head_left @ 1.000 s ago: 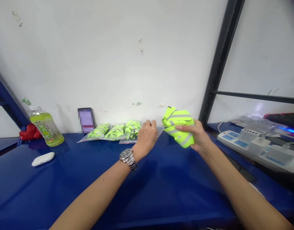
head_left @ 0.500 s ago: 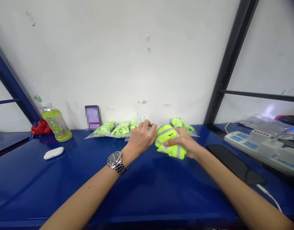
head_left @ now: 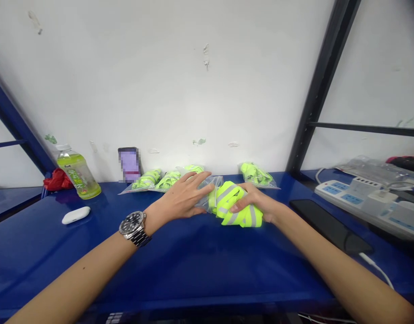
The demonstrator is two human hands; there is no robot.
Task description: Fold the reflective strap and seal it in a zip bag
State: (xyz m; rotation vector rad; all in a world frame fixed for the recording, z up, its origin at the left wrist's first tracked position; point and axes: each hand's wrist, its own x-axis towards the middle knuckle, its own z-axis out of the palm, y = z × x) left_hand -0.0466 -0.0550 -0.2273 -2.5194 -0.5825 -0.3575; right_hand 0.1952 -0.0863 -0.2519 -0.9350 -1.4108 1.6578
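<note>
A folded neon-yellow hi-vis vest [head_left: 235, 206] with grey reflective stripes lies on the blue table top [head_left: 193, 265]. My right hand [head_left: 252, 202] rests over it and presses it down. My left hand [head_left: 183, 195] lies to its left, fingers on a clear plastic bag [head_left: 207, 193]. The bag's far end touches the vest's left side. Behind them stand bagged yellow bundles [head_left: 146, 180] and another bagged bundle [head_left: 256, 174] at the back right.
A green drink bottle [head_left: 78, 173], a red cloth [head_left: 58, 180], a propped phone [head_left: 129, 164] and a white oval case [head_left: 76, 215] are on the left. On the right are a black flat pad [head_left: 328, 225], a power strip [head_left: 362, 195] and a dark rack upright [head_left: 320, 90].
My right hand has brought the vest down from the air onto the table. My left hand has moved left, and the bag, once standing upright, now lies low beside the vest.
</note>
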